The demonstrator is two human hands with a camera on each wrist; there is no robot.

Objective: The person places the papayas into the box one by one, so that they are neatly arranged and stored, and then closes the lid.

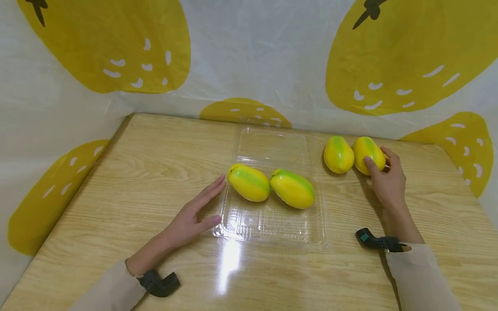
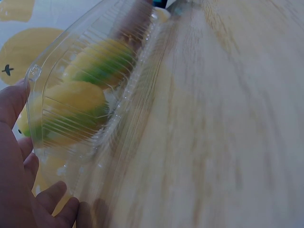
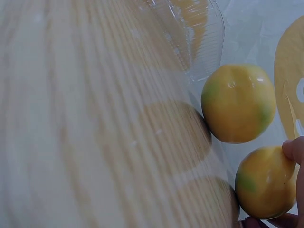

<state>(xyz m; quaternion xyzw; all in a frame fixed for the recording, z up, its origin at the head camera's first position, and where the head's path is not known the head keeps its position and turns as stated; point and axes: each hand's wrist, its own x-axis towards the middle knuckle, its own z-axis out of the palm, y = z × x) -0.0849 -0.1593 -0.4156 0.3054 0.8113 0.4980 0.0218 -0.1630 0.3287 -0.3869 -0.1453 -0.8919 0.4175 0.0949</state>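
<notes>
A clear plastic clamshell box (image 1: 272, 222) lies opened out on the table, its lid (image 1: 274, 146) toward the back. Two yellow oval fruits with green stripes, papaya-like, sit in the box: a left one (image 1: 249, 183) and a right one (image 1: 292, 188). My left hand (image 1: 190, 220) rests against the box's left edge with its fingers extended. To the right of the lid, my right hand (image 1: 387, 179) grips a similar fruit (image 1: 368, 155) between thumb and fingers. Just left of that one stands another such fruit (image 1: 339, 154). The left wrist view shows the fruits through the box wall (image 2: 90, 109).
The wooden table (image 1: 163, 151) ends at the back against a pale cloth (image 1: 256, 52) printed with large yellow fruit shapes. A black wrist mount sits on each forearm, a left one (image 1: 159, 283) and a right one (image 1: 377, 240).
</notes>
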